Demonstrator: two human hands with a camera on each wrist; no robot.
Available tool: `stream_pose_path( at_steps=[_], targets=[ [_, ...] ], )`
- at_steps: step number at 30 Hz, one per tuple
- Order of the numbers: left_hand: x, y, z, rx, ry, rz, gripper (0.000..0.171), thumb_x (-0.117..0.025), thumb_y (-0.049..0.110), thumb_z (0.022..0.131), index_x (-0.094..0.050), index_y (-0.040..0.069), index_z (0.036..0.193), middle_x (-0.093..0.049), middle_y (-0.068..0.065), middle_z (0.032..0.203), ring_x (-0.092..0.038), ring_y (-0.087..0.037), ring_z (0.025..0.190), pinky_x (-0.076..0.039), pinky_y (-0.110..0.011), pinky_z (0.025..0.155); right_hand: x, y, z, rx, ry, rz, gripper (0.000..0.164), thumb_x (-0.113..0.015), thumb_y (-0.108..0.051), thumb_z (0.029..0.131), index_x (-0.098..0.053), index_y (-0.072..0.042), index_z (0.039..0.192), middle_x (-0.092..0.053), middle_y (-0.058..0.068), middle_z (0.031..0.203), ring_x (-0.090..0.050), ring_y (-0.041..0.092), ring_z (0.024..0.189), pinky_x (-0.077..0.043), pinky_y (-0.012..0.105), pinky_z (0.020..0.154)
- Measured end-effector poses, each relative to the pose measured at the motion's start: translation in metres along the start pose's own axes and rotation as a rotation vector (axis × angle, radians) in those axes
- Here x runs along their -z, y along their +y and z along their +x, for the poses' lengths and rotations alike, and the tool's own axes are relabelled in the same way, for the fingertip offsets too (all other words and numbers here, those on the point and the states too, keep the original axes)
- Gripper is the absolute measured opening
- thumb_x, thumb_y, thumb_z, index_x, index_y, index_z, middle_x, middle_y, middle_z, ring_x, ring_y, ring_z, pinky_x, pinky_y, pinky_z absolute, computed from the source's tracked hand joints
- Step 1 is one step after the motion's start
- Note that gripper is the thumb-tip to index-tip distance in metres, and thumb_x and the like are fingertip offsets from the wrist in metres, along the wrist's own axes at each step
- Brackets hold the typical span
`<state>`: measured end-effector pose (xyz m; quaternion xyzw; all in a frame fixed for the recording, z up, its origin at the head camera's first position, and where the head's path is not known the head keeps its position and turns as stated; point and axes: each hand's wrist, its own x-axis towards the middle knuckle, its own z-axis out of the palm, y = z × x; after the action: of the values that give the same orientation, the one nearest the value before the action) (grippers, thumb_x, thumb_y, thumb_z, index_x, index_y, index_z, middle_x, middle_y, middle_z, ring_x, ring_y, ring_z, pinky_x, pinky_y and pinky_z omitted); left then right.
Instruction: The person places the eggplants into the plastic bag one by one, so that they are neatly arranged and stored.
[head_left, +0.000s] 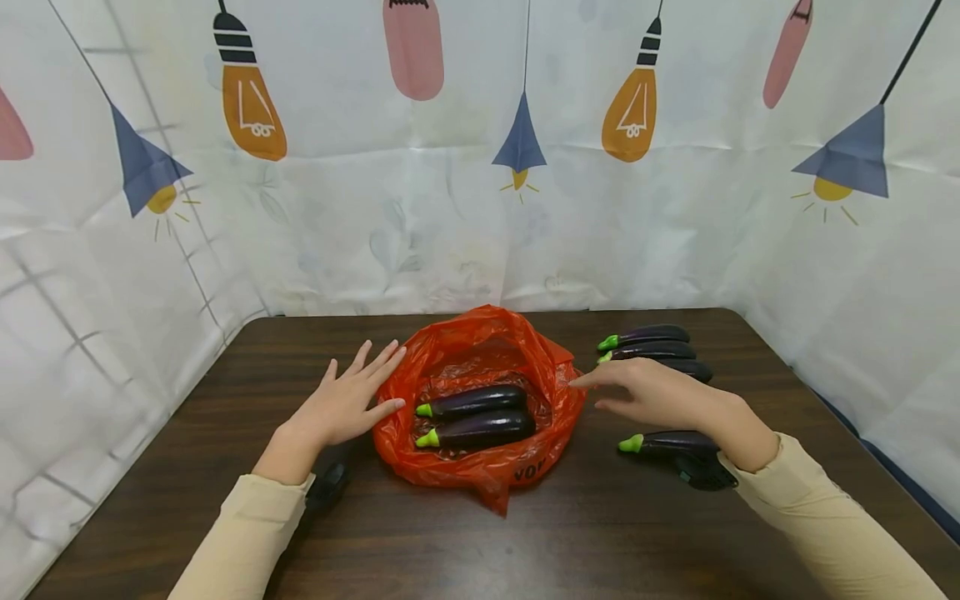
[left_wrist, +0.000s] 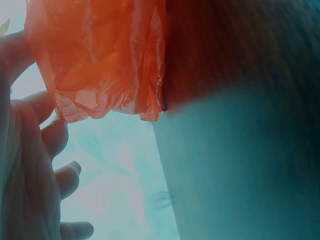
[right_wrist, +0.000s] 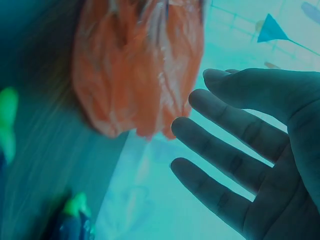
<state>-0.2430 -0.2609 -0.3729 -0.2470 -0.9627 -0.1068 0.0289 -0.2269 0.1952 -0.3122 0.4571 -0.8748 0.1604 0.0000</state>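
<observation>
A red plastic bag (head_left: 442, 473) stands on the table with its mouth spread wide. Inside it lie two eggplants, one (head_left: 474, 402) behind the other (head_left: 483, 430), green stems toward the left. My left hand (head_left: 347, 402) is at the bag's left rim, fingers straight and spread, and the left wrist view shows its fingertips right at the red plastic (left_wrist: 100, 65). On the other side, my right hand (head_left: 652, 390) has its fingers extended toward the right rim. In the right wrist view nothing is between its fingers (right_wrist: 215, 140), and the bag (right_wrist: 140, 75) is just beyond them.
Several eggplants (head_left: 648, 334) lie side by side at the back right of the dark wooden table (head_left: 600, 542), partly behind the right hand. Another eggplant (head_left: 667, 443) lies under the right wrist. A patterned cloth (head_left: 465, 233) hangs around the table.
</observation>
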Motion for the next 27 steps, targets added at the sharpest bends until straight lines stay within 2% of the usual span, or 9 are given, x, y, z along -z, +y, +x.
stream_pose_path(
  at_steps=[6, 20, 27],
  targets=[
    [0.0, -0.001, 0.001, 0.0, 0.006, -0.002, 0.081, -0.053, 0.055, 0.103, -0.022, 0.014, 0.165, -0.015, -0.008, 0.171, -0.007, -0.044, 0.154, -0.004, -0.08, 0.11, 0.0, 0.007, -0.022, -0.05, -0.019, -0.032, 0.037, -0.071, -0.004, 0.096, -0.07, -0.01, 0.132, -0.07, 0.003, 0.126, -0.068, 0.022, 0.111, -0.058, 0.039, 0.084],
    [-0.002, -0.002, 0.002, -0.009, 0.007, 0.008, 0.081, -0.053, 0.055, 0.103, -0.021, 0.015, 0.166, -0.015, -0.008, 0.171, -0.006, -0.044, 0.155, -0.005, -0.079, 0.111, -0.003, 0.017, -0.065, -0.172, -0.08, -0.056, 0.04, -0.076, -0.01, 0.093, -0.069, -0.008, 0.133, -0.069, 0.003, 0.124, -0.068, 0.024, 0.109, -0.058, 0.04, 0.084],
    [-0.004, -0.003, 0.002, 0.005, -0.005, 0.0, 0.082, -0.055, 0.053, 0.102, -0.021, 0.015, 0.166, -0.015, -0.008, 0.171, -0.005, -0.044, 0.155, -0.003, -0.079, 0.111, -0.003, 0.027, -0.084, -0.239, -0.14, -0.021, 0.048, -0.079, -0.023, 0.091, -0.068, -0.006, 0.134, -0.067, 0.006, 0.127, -0.067, 0.029, 0.111, -0.058, 0.042, 0.085]
  ],
)
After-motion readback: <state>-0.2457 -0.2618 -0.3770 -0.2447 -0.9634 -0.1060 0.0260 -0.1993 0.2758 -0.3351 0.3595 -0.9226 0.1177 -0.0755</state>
